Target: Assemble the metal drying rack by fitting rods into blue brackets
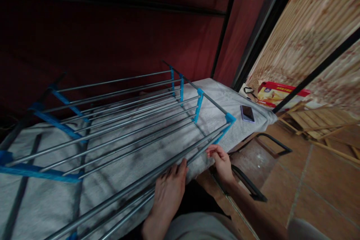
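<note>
I see my left hand (168, 189) resting flat, fingers spread and open, on the near steel rods (146, 180) of a folding drying rack (118, 120) that lies on a grey blanket (216, 101) spread over a bed. My right hand (221, 159) pinches the near rods just short of the blue plastic corner joint (229, 120), thumb and fingertips closed on the metal.

The risk, as I judge it, is pinching: the near rods run close together under both hands, and if the frame folds or slides, a finger could get caught between them. The rack also sits right at the bed's near edge, so a push toward me could tip it off onto the tiled floor (309, 180). A phone (248, 113) lies on the blanket beyond the rack's right end, near but apart from it; a swing of that end could knock it off.

The rack's long axis runs from lower left to upper right, roughly parallel to the bed's edge. Its right end points toward the phone and a red box (281, 93) by the wood-patterned wall; its left end runs out of view.
</note>
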`<state>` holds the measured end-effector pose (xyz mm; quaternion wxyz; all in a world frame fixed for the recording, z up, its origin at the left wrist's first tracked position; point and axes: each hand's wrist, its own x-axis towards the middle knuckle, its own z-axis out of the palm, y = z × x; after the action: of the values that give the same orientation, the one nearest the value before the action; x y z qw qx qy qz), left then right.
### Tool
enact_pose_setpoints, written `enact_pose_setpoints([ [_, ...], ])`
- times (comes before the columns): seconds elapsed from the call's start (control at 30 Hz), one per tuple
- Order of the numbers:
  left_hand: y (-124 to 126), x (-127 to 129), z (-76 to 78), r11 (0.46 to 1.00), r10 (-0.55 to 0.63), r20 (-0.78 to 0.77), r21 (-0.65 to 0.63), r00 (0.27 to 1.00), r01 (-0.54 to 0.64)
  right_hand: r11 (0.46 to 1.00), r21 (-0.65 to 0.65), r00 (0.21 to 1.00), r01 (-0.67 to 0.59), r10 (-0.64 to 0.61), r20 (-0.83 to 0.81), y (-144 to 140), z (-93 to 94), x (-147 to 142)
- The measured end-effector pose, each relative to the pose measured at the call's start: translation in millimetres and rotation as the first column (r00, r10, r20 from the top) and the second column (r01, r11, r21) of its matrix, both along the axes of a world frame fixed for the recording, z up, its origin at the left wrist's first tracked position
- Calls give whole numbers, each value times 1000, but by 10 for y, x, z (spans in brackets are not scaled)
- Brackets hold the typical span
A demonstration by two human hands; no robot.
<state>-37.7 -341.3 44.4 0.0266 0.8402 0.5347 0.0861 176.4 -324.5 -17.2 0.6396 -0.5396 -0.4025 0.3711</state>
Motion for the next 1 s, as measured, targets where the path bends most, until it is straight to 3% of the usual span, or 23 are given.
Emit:
enact_pose_setpoints([
  [0.13,58,-18,34,999,-27,-20,23,999,28,978,48,974,205,-208,87,-31,40,167],
  [0.27,125,-36,78,998,-56,-43,5,998,56,892,131,880,433,-450,156,46,111,402],
  [0.33,145,-39,104,998,-58,-49,-2,997,58,895,140,876,423,-444,191,120,135,511],
  [0.5,154,-39,151,997,-59,-77,-51,995,55,956,105,931,273,-290,222,255,98,614],
  [1.0,113,36,303,990,-29,-81,-141,996,17,950,83,933,301,-311,180,228,131,454],
])
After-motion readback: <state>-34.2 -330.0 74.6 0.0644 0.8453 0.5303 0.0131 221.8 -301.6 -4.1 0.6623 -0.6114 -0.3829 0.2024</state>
